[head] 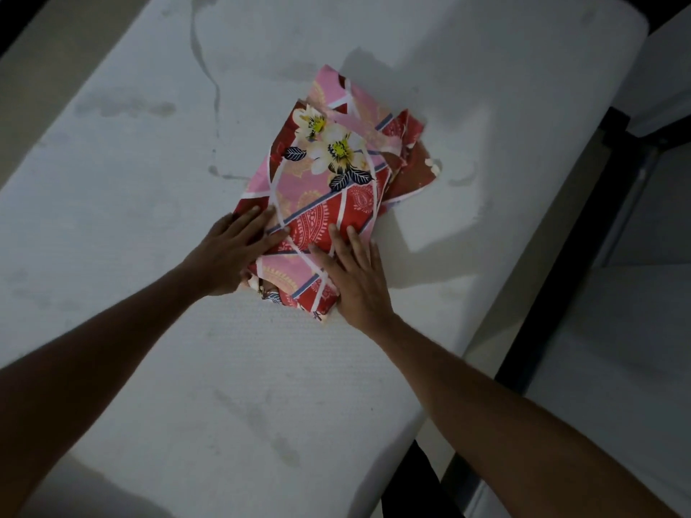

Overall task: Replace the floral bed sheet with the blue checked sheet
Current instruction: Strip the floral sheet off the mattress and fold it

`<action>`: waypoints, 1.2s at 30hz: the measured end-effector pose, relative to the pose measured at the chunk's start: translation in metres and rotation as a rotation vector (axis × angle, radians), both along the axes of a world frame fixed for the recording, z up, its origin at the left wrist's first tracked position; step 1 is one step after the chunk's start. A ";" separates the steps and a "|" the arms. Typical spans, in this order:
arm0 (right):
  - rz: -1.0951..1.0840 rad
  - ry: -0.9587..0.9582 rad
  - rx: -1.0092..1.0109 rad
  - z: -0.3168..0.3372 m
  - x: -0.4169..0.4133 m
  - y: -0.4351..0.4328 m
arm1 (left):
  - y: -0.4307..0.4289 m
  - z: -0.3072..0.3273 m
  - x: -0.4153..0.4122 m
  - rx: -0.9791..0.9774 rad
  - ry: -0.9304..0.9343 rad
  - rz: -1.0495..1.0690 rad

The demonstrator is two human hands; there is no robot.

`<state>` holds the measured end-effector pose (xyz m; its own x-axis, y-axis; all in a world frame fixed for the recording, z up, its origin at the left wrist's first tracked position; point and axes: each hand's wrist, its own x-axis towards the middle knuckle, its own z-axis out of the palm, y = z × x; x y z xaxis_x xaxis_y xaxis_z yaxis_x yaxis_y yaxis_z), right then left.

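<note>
Sheet (329,188) folded, pink-red floral, uneven edges.

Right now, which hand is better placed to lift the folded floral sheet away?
Probably left: left hand straddles the folded red-and-pink floral sheet at its edge, ready to slip under; right hand lies flat on top.

- The floral sheet (332,188) is folded into a small pile on the bare white mattress (149,181)
- The sheet is pink and red with white flowers on top
- The left hand (233,252) lies flat on the near left edge of the pile
- The right hand (355,274) lies flat on the near right corner, fingers spread
- The mattress has some gray stains
- A dark bed frame (561,263) runs along the right side
</note>
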<state>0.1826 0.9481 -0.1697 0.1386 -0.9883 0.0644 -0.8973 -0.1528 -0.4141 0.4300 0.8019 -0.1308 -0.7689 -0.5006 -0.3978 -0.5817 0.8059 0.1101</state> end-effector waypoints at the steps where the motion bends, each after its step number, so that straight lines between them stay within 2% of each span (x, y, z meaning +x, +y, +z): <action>1: 0.039 0.026 -0.007 -0.005 -0.005 -0.005 | -0.002 -0.002 -0.003 0.008 -0.027 -0.004; 4: 0.141 0.036 -0.055 -0.018 -0.018 -0.006 | -0.004 -0.006 -0.016 0.039 -0.062 -0.012; 9: 0.035 -0.132 -0.075 0.001 -0.027 0.012 | -0.003 0.022 -0.043 0.134 0.075 0.014; 11: 0.040 -0.202 -0.037 0.012 -0.032 0.032 | 0.002 0.035 -0.053 0.182 0.012 0.005; 12: 0.024 -0.250 0.009 0.020 -0.034 0.042 | 0.007 0.041 -0.058 0.275 -0.052 0.049; 13: 0.005 -0.331 0.070 0.028 -0.036 0.052 | 0.014 0.047 -0.063 0.402 -0.115 0.107; 15: -0.077 -0.628 0.171 0.049 -0.041 0.067 | 0.022 0.057 -0.076 0.583 -0.139 0.192; 18: -0.324 -1.005 0.242 0.075 -0.057 0.074 | 0.011 0.080 -0.097 0.726 -0.018 0.281; 19: -0.378 -1.065 0.244 0.078 -0.064 0.070 | 0.003 0.090 -0.105 0.774 0.036 0.317; 21: -0.478 -1.047 0.237 0.086 -0.076 0.048 | -0.019 0.103 -0.120 0.804 0.190 0.455; 25: -0.804 -0.954 0.173 0.087 -0.092 -0.031 | -0.073 0.097 -0.156 0.660 0.379 0.797; 28: -1.013 -0.900 0.147 0.075 -0.099 -0.075 | -0.102 0.080 -0.187 0.452 0.454 0.880; 30: -1.121 -0.765 0.177 0.066 -0.106 -0.087 | -0.105 0.063 -0.205 0.235 0.486 0.933; 33: -1.185 -0.627 0.346 0.044 -0.109 -0.088 | -0.087 0.051 -0.224 -0.082 0.557 0.824; 36: -1.170 -0.592 0.393 0.028 -0.107 -0.083 | -0.055 0.044 -0.230 -0.242 0.477 0.593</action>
